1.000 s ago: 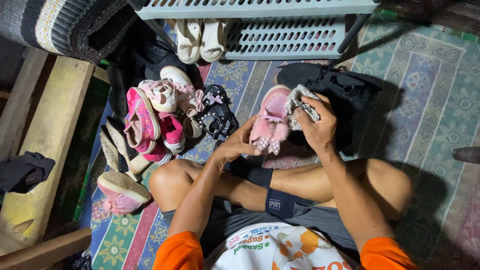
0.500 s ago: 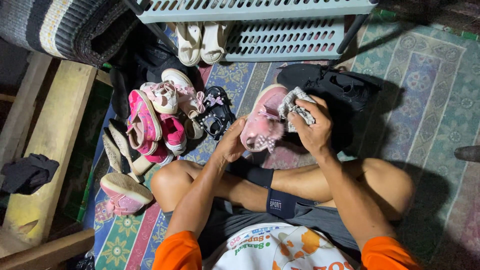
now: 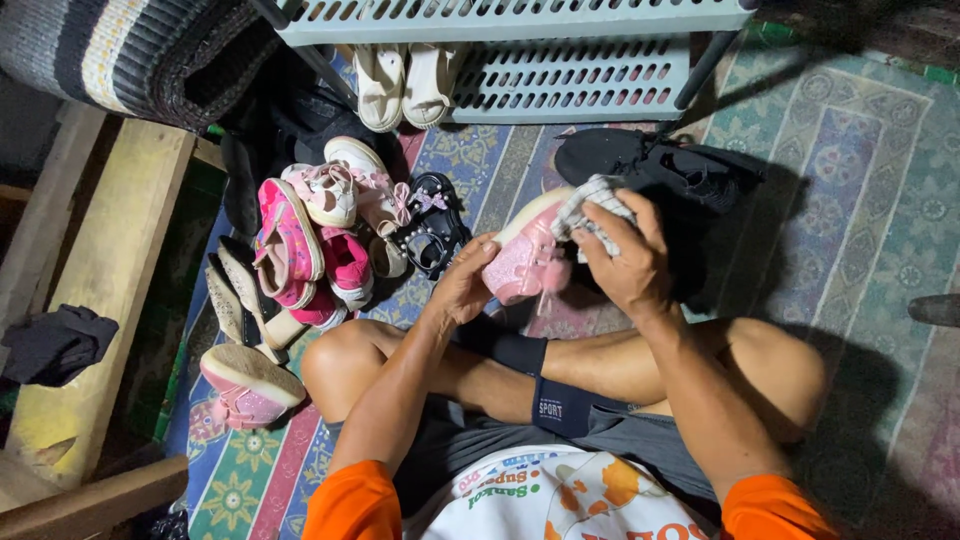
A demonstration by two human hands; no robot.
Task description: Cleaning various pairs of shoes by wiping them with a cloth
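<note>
Far centre: pale green slotted plastic shoe rack (image 3: 570,75), pair of cream shoes (image 3: 403,85) on its lower shelf. Left of centre on the patterned multicoloured floor mat (image 3: 860,150): heap of small pink children's shoes (image 3: 310,235), black strappy sandal (image 3: 430,230) at its right edge. Black sneaker (image 3: 655,165) right of centre. Far left: rolled striped grey rug (image 3: 130,55), wooden plank (image 3: 95,280), dark cloth (image 3: 55,345) lying on it.

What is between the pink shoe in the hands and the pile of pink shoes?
In the head view, a black sandal with a bow lies between the held pink shoe and the pile.
</note>
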